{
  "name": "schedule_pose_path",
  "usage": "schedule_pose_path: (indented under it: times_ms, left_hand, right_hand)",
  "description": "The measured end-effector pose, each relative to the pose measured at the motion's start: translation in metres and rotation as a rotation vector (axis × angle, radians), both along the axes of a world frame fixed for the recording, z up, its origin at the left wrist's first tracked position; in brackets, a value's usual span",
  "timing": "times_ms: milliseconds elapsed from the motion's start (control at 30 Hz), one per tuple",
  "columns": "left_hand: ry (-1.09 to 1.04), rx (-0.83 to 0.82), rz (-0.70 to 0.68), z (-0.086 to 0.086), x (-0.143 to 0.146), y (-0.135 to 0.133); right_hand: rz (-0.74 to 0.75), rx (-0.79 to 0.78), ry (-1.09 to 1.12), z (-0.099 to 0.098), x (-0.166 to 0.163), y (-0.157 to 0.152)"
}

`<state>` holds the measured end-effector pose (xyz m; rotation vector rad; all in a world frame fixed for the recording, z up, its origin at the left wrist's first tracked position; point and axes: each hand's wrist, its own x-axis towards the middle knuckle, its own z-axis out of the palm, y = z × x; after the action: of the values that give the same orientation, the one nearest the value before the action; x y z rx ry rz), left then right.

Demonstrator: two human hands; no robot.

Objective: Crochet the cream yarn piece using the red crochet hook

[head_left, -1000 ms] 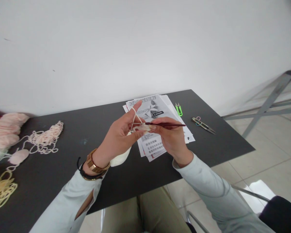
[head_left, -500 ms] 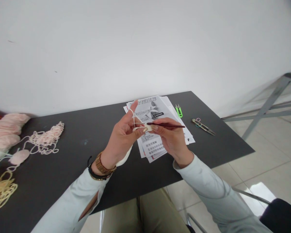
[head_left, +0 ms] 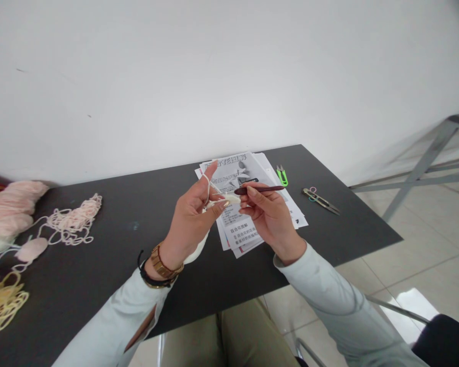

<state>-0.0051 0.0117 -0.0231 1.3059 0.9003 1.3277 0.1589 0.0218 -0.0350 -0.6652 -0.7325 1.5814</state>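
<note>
My left hand (head_left: 197, 214) pinches a small cream crochet piece (head_left: 233, 199) between thumb and fingers, its index finger raised with a strand of cream yarn (head_left: 207, 184) looped round it. A dark brown crochet hook (head_left: 265, 189) lies in the grip of my right hand (head_left: 270, 214), its tip end pointing left toward the crochet piece. Whether the hook's tip sits in a stitch is too small to tell. Part of a cream yarn ball (head_left: 197, 251) shows behind my left wrist. Beneath both hands lie printed sheets (head_left: 245, 234) on the dark table (head_left: 137, 285).
Green-handled thread snips (head_left: 282, 175) lie right of the papers, and metal snips (head_left: 321, 200) with small coloured rings lie farther right. Pink yarn (head_left: 74, 219), a pink ball (head_left: 31, 250) and yellow yarn (head_left: 2, 303) occupy the table's left side. A white wall (head_left: 176, 76) rises behind.
My right hand's fingers have shifted on the hook, and its handle now sits more level and slightly higher. My right fingertips have drawn back from the crochet piece, while my left hand stays nearly still.
</note>
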Motion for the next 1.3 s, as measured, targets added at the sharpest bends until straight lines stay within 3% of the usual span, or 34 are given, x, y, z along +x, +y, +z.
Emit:
schedule_pose_path:
  times_ms: [167, 267, 333, 400, 467, 533, 600, 700, 800, 1000, 1300]
  left_hand:
    - [0.197, 0.08, 0.203, -0.002, 0.005, -0.005]
    - [0.239, 0.035, 0.296, -0.003, 0.009, -0.007]
    - [0.103, -0.07, 0.259, -0.001, 0.011, -0.007]
    - [-0.138, -0.226, 0.136, 0.003, 0.011, -0.006]
    - [-0.333, -0.381, -0.013, 0.008, 0.008, -0.004]
    - [-0.397, -0.461, -0.123, 0.014, 0.003, -0.001]
    - [-0.399, -0.454, -0.186, 0.018, -0.002, 0.0]
    - [-0.35, -0.403, -0.218, 0.022, -0.008, 0.0]
    - [-0.29, -0.378, -0.24, 0.025, -0.012, -0.002]
    - [-0.209, -0.42, -0.265, 0.035, -0.015, -0.006]
    - [-0.071, -0.502, -0.295, 0.044, -0.015, -0.011]
  right_hand:
    - [-0.178, 0.202, -0.218, -0.004, -0.004, -0.004]
    - [-0.372, 0.503, -0.493, -0.008, -0.003, -0.009]
    - [-0.46, 0.786, -0.713, -0.011, -0.001, -0.013]
    - [-0.454, 1.01, -0.886, -0.012, 0.002, -0.017]
    - [-0.448, 1.085, -0.911, -0.012, 0.004, -0.019]
    - [-0.44, 1.004, -0.768, -0.012, 0.004, -0.017]
    - [-0.362, 0.801, -0.525, -0.011, 0.002, -0.013]
    - [-0.159, 0.468, -0.219, -0.009, -0.002, -0.006]
    - [-0.036, 0.28, -0.081, -0.006, -0.002, -0.003]
    - [0.086, 0.165, 0.034, 0.0, 0.001, -0.004]
    - [0.119, 0.17, 0.057, 0.001, 0.002, -0.004]
